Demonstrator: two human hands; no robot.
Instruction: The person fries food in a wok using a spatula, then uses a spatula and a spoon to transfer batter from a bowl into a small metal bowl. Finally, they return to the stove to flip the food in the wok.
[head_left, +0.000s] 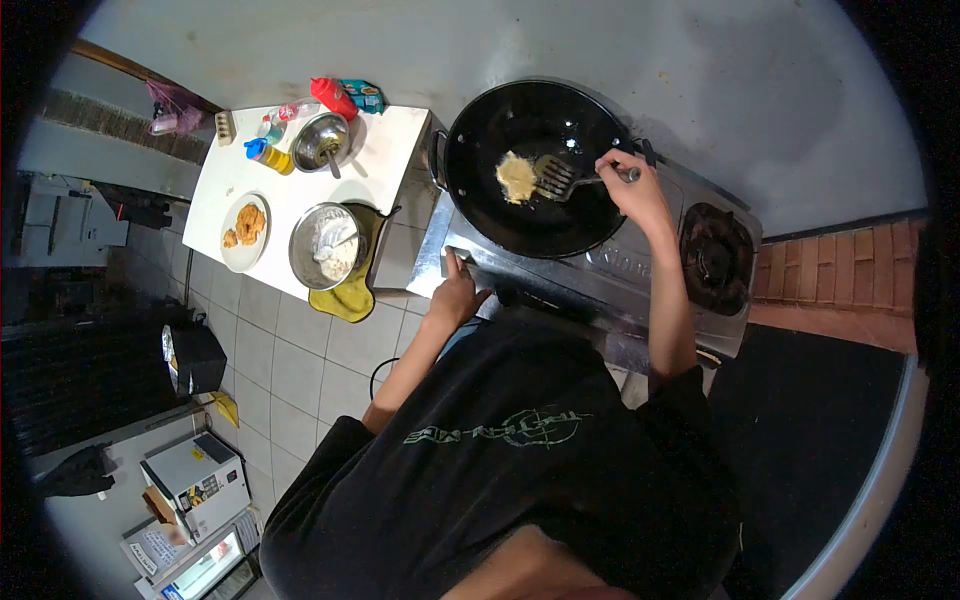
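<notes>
My right hand [638, 190] is closed around the handle of a slotted metal spatula [555, 178]. The spatula's head is inside a large black wok [500, 225], right beside a pale, battered piece of food [516, 178]. Oil glistens in the wok, which sits on the left side of a metal gas stove [640, 255]. My left hand [455, 297] is at the stove's front left corner, below the wok. Its index finger stretches onto the metal edge, with the thumb apart.
Left of the stove, a white table [385, 150] bears a metal bowl of white batter [318, 272], another metal bowl [300, 150], a plate of fried pieces [232, 255], a red bottle [333, 98] and a yellow cloth [345, 303]. A second burner [716, 258] is at right.
</notes>
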